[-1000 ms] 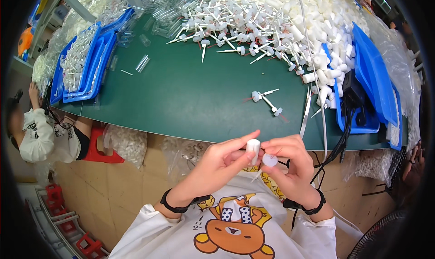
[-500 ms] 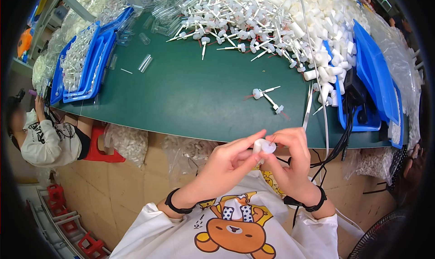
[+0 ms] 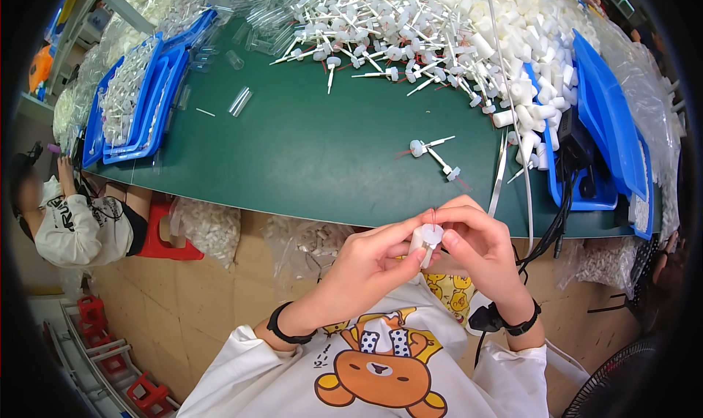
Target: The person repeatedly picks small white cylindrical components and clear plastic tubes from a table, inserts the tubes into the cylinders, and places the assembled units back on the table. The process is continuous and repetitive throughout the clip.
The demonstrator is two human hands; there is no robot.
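Just off the near table edge, my two hands meet over small white parts. My left hand [image 3: 365, 260] pinches a white plastic cylinder [image 3: 417, 242] between thumb and fingers. A round, milky-white disc piece [image 3: 432, 234] with thin red wires is held by my right hand [image 3: 480, 246], its fingertips curled around the wires and rim. Disc and cylinder touch side by side; the disc's stem points down, partly behind my fingers. Two similar wired stem pieces [image 3: 435, 151] lie on the green table [image 3: 293, 154] beyond my hands.
Piles of wired stem pieces [image 3: 395, 34] and white cylinders [image 3: 523, 88] cover the far table. Blue trays [image 3: 143, 151] stand left, more blue trays [image 3: 604, 125] right. Steel tweezers [image 3: 499, 173], a white cable [image 3: 521, 154] and black cables [image 3: 560, 213] lie right. A person [image 3: 80, 224] sits at left.
My right hand has shifted its grip on the disc piece, and the red wires now stand up. The disc has turned, with its stem pointing down. My left hand stays nearly still.
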